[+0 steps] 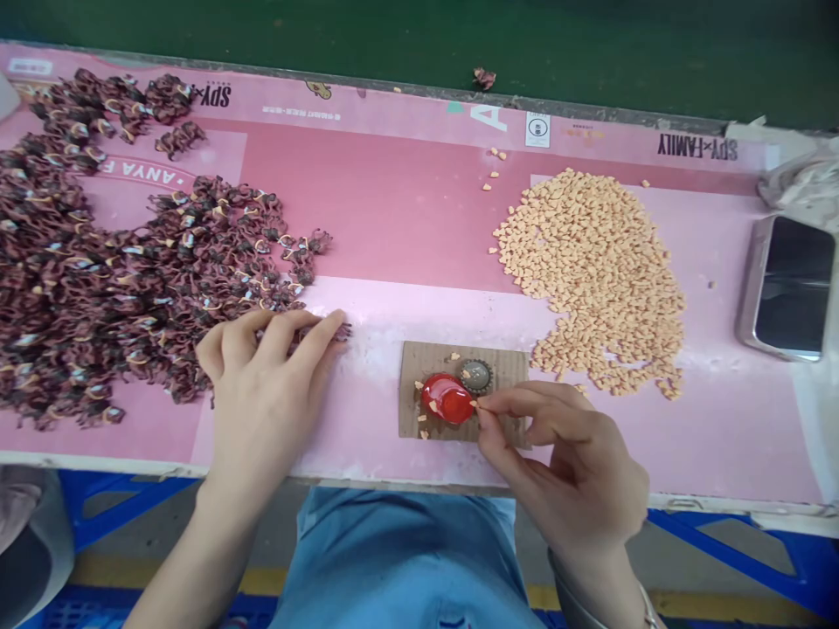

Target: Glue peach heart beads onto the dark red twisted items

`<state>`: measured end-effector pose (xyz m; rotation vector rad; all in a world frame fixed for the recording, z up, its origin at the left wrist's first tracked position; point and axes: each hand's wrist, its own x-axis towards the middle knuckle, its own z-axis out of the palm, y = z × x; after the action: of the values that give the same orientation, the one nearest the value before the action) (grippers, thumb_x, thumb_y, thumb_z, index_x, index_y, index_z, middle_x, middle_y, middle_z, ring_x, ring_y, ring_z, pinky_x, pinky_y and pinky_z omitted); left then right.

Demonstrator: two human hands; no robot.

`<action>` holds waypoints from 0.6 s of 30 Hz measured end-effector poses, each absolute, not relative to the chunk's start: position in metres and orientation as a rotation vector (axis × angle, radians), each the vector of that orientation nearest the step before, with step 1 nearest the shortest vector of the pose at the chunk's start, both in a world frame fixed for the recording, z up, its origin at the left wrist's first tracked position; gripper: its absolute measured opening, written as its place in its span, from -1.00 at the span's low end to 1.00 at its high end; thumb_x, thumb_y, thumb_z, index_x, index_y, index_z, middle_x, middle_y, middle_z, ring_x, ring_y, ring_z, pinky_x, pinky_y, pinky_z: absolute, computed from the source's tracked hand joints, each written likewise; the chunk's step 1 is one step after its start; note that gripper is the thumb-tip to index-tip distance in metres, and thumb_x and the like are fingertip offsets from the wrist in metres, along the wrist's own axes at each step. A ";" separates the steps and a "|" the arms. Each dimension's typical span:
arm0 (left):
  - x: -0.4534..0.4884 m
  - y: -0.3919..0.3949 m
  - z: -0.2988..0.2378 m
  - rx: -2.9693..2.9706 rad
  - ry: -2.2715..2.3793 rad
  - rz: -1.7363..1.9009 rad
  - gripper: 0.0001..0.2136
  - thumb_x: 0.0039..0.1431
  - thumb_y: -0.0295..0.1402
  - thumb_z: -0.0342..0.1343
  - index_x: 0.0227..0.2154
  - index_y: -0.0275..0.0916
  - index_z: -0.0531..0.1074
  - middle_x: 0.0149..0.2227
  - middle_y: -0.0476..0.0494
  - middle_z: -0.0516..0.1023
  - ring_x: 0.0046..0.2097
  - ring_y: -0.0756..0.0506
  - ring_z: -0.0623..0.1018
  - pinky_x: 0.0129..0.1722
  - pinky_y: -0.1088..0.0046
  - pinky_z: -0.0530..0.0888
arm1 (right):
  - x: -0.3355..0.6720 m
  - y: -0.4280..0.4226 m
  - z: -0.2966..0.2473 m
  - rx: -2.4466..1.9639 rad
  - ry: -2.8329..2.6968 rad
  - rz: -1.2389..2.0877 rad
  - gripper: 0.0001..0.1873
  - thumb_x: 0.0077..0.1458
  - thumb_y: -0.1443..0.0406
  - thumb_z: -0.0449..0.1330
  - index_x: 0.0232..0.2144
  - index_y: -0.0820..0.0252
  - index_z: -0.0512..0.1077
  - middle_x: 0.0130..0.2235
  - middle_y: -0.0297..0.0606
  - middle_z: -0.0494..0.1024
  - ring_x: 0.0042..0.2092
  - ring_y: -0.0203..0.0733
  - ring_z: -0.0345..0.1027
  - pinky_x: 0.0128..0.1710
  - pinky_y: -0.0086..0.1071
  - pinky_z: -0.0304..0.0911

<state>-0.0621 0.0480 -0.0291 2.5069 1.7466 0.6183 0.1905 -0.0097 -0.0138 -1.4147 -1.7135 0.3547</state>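
Note:
My right hand (570, 445) pinches a tiny peach-coloured piece (474, 404) between thumb and index finger. The piece is at the edge of a small red cup-shaped thing (454, 404), which sits on a brown cardboard rectangle (410, 419). A metal bottle cap (476, 376) and several loose peach pieces lie on the cardboard too. My left hand (262, 376) has its fingers curled over the right edge of a pile of small dark-brown figures (131, 271). One small dark figure (344, 332) shows partly at its fingertips; the rest is hidden under them.
A heap of peach pieces (596, 271) lies right of centre on the pink printed table cover (367, 210). Farther right are a phone (790, 288) and crumpled clear plastic (800, 179). Beyond the table edge, a dark clump (484, 79) rests on a green surface (367, 35).

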 end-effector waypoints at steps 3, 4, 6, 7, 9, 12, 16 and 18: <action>-0.066 0.047 -0.029 2.540 1.631 0.663 -0.68 0.44 -0.41 0.18 0.16 0.04 0.55 -0.04 -0.19 0.69 0.05 -0.36 0.54 0.16 -0.09 0.32 | 0.191 -0.009 -0.011 -1.404 -1.753 0.317 -0.61 0.21 0.55 0.30 -0.35 0.01 0.23 -0.34 -0.38 0.69 -0.29 -0.23 0.59 -0.35 -0.36 0.53; -0.067 0.047 -0.028 2.538 1.599 0.708 -0.69 0.44 -0.43 0.19 0.13 0.05 0.56 -0.07 -0.16 0.69 0.01 -0.33 0.56 0.14 -0.05 0.34 | 0.191 -0.008 -0.010 -1.405 -1.768 0.307 -0.61 0.21 0.55 0.30 -0.35 0.01 0.23 -0.33 -0.37 0.69 -0.29 -0.23 0.60 -0.35 -0.36 0.53; -0.068 0.046 -0.025 2.498 1.519 0.788 -0.71 0.43 -0.46 0.19 0.07 0.06 0.59 -0.13 -0.11 0.67 -0.04 -0.26 0.59 0.08 0.06 0.41 | 0.192 -0.007 -0.008 -1.405 -1.807 0.289 -0.62 0.23 0.54 0.29 -0.35 0.00 0.23 -0.33 -0.36 0.70 -0.30 -0.22 0.61 -0.37 -0.37 0.54; -0.067 0.045 -0.023 2.453 1.481 0.831 -0.72 0.42 -0.48 0.19 0.04 0.05 0.60 -0.15 -0.10 0.65 -0.07 -0.22 0.60 0.04 0.13 0.45 | 0.193 -0.006 -0.007 -1.404 -1.833 0.282 -0.62 0.24 0.53 0.29 -0.35 0.00 0.22 -0.33 -0.36 0.70 -0.30 -0.23 0.61 -0.38 -0.37 0.54; -0.065 0.040 -0.017 2.308 1.428 0.925 -0.71 0.38 -0.52 0.22 0.01 0.01 0.61 -0.14 -0.09 0.62 -0.09 -0.15 0.61 -0.05 0.28 0.52 | 0.194 -0.005 -0.004 -1.408 -1.874 0.278 -0.62 0.26 0.52 0.28 -0.36 0.01 0.21 -0.34 -0.37 0.70 -0.31 -0.23 0.62 -0.38 -0.39 0.54; -0.059 0.026 -0.007 1.994 1.356 1.046 -0.68 0.31 -0.58 0.26 0.00 -0.03 0.61 -0.11 -0.05 0.62 -0.07 -0.09 0.61 -0.05 0.42 0.56 | 0.196 -0.006 0.002 -1.418 -1.852 0.310 -0.63 0.24 0.51 0.28 -0.35 0.01 0.21 -0.34 -0.38 0.71 -0.29 -0.23 0.63 -0.36 -0.38 0.56; -0.044 0.008 0.000 1.575 1.088 1.052 -0.76 0.38 -0.54 0.24 -0.06 -0.04 0.61 -0.15 -0.03 0.66 -0.09 -0.05 0.64 -0.07 0.50 0.61 | 0.191 -0.008 0.015 -1.345 -1.776 0.497 -0.60 0.21 0.54 0.25 -0.39 0.02 0.14 -0.37 -0.43 0.71 -0.33 -0.27 0.62 -0.36 -0.41 0.55; -0.036 0.004 0.000 1.344 0.987 1.051 -0.88 0.42 -0.41 0.26 -0.10 -0.04 0.63 -0.19 -0.06 0.66 -0.13 -0.04 0.66 -0.14 0.53 0.64 | 0.188 -0.007 0.021 -1.277 -1.768 0.586 -0.56 0.19 0.56 0.23 -0.43 0.03 0.10 -0.37 -0.44 0.71 -0.37 -0.27 0.61 -0.42 -0.40 0.54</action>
<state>-0.0363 0.0040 -0.0003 1.3437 0.9874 1.0511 0.1877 -0.0068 0.0208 -1.2768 -1.7676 0.5860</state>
